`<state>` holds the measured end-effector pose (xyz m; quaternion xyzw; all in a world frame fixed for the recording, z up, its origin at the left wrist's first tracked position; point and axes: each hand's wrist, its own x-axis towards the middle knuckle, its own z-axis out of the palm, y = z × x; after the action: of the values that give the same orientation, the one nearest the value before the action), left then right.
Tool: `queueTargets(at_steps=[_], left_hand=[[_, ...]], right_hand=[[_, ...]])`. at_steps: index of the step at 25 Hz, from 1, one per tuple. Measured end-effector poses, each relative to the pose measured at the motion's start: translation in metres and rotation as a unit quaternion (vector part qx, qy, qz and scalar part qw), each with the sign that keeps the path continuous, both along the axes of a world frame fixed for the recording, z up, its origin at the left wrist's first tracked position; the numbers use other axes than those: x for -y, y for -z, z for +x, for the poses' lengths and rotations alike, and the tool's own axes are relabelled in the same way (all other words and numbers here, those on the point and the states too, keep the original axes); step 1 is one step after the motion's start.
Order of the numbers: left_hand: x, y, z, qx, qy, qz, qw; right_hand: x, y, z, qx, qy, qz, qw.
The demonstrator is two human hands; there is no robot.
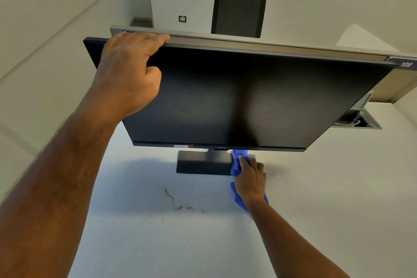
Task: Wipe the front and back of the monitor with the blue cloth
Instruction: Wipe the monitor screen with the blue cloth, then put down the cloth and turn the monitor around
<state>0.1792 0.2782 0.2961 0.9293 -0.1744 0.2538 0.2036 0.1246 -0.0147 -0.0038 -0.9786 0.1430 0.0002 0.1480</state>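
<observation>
A black monitor stands on a white desk with its dark screen facing me. My left hand grips its top left edge, fingers curled over the top and thumb on the screen. My right hand holds the crumpled blue cloth low down, pressed on the right end of the monitor's flat black base, just under the screen's bottom edge. Part of the cloth sticks out below my wrist.
Brown crumbs and a smear lie on the white desk in front of the base. A grey divider rail runs right behind the monitor. An open cable hatch sits at the right. A dark chair back stands beyond.
</observation>
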Motion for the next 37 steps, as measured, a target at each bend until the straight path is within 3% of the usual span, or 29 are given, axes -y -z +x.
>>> queueTargets(at_steps=[5,10,13,15,18,21,23,26,28,31,34,37], left_hand=[[0.002,0.003,-0.001,0.011,0.007,-0.012,1.0],[0.011,0.009,0.001,0.035,-0.009,-0.037,0.999],[0.02,0.015,-0.003,0.039,-0.029,-0.067,0.997],[0.028,0.016,-0.007,0.033,-0.046,-0.084,0.995],[0.044,0.016,-0.016,0.017,-0.074,-0.1,0.992],[0.063,0.017,-0.028,-0.01,-0.09,-0.112,0.99],[0.073,0.019,-0.035,-0.022,-0.093,-0.112,0.989],[0.088,0.024,-0.042,-0.037,-0.096,-0.113,0.988],[0.099,0.027,-0.049,-0.054,-0.098,-0.132,0.985],[0.117,0.032,-0.06,-0.095,-0.084,-0.157,0.979],[0.132,0.024,-0.063,-0.155,-0.06,-0.218,0.962],[0.143,0.01,-0.056,-0.195,-0.053,-0.284,0.937]], right_hand=[[0.042,-0.007,-0.018,-0.039,0.125,0.02,0.991],[0.08,-0.033,-0.057,0.067,0.163,0.161,0.971],[0.106,-0.034,-0.094,0.066,0.179,0.115,0.975],[0.123,-0.029,-0.122,0.028,0.183,0.056,0.981],[0.14,-0.026,-0.151,-0.098,0.167,0.005,0.981],[0.149,-0.044,-0.147,-0.165,0.139,0.009,0.976],[0.155,-0.072,-0.129,-0.13,0.118,0.073,0.982],[0.16,-0.13,-0.086,0.017,0.093,0.197,0.976],[0.16,-0.171,-0.058,0.14,0.101,0.271,0.947],[0.153,-0.223,-0.022,0.258,0.121,0.396,0.873],[0.147,-0.252,0.004,0.314,0.11,0.458,0.824],[0.143,-0.258,0.016,0.311,0.087,0.486,0.812]])
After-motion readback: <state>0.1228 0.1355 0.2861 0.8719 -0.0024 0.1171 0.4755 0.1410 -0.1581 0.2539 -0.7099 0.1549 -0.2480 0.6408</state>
